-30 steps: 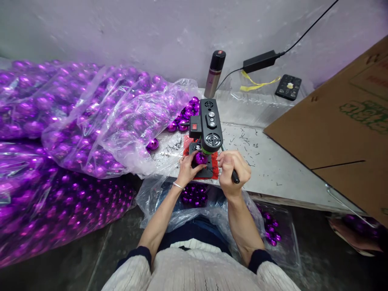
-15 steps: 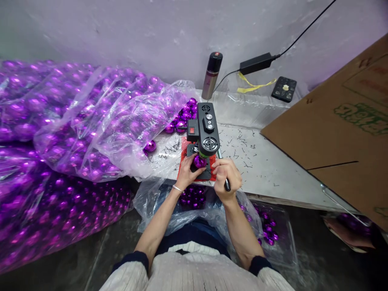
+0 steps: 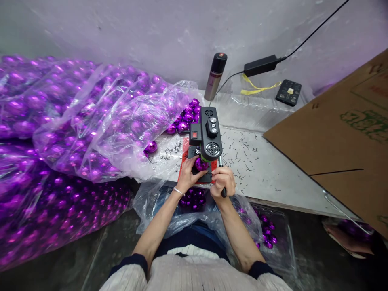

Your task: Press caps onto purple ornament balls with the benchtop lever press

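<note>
A small black bench drill press [image 3: 211, 131] with a red switch stands on a red sheet [image 3: 184, 155] at the table's front. Under its head sits a shiny purple ball [image 3: 201, 163]. My left hand [image 3: 188, 176] holds this ball between thumb and fingers, against the black base. My right hand [image 3: 223, 180] is wrapped round the lever handle [image 3: 223, 192] on the machine's right side. The point where the head meets the ball is mostly hidden by the head. More purple balls [image 3: 194, 199] lie in clear plastic on my lap.
Large clear bags [image 3: 75, 121] of purple balls fill the left. Loose purple balls [image 3: 188, 116] lie behind the machine. A dark spray can [image 3: 216, 76], a power adapter [image 3: 261, 65], a black box-like item [image 3: 288, 92] and a cardboard box [image 3: 336, 141] stand around. Dark shavings [image 3: 242, 153] litter the table.
My right hand and the lever handle have swung slightly left and inward. My left hand stays on the ball. The whole view has shifted a little.
</note>
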`<action>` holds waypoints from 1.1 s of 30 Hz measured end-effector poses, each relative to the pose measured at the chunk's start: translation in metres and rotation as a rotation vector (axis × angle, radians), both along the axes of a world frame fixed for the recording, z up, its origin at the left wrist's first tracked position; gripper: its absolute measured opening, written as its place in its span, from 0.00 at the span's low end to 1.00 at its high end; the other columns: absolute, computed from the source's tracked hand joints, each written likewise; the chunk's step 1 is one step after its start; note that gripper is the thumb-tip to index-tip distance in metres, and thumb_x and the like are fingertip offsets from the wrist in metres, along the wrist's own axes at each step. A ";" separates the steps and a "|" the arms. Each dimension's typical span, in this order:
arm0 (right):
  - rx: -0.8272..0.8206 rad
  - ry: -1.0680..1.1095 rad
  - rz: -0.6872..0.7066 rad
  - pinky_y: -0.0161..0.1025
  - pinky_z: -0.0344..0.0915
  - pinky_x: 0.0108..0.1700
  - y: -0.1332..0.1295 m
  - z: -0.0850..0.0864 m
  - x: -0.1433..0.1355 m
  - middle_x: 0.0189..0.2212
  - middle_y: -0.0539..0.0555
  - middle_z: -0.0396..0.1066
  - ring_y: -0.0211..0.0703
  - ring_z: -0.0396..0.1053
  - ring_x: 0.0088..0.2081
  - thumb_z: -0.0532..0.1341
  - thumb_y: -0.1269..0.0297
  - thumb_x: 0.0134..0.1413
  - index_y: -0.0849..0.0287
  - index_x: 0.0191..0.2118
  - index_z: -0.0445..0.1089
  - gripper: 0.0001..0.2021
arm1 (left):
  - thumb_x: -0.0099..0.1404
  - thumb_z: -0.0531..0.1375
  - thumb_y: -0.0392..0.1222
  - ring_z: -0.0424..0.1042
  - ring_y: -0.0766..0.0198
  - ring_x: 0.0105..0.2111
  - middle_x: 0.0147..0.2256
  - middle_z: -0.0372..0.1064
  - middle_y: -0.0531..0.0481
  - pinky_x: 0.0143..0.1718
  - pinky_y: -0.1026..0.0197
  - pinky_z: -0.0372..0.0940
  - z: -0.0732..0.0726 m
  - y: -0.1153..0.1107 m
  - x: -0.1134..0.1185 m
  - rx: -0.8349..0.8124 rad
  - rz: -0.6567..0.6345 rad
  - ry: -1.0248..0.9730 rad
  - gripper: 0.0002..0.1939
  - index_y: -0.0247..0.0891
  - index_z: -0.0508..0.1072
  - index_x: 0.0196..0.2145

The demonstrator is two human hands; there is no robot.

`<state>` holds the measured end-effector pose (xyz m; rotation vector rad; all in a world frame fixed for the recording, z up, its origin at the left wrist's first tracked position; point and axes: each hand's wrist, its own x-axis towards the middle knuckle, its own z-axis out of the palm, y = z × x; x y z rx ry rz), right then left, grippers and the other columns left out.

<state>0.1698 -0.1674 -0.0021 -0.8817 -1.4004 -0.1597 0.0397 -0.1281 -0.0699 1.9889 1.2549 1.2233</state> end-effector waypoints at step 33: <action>-0.123 0.008 0.054 0.39 0.64 0.34 -0.005 0.040 0.003 0.23 0.47 0.68 0.40 0.71 0.30 0.54 0.73 0.65 0.55 0.27 0.65 0.13 | 0.70 0.54 0.39 0.60 0.36 0.66 0.62 0.64 0.25 0.68 0.30 0.50 0.031 0.037 -0.097 0.041 0.562 0.299 0.21 0.31 0.70 0.58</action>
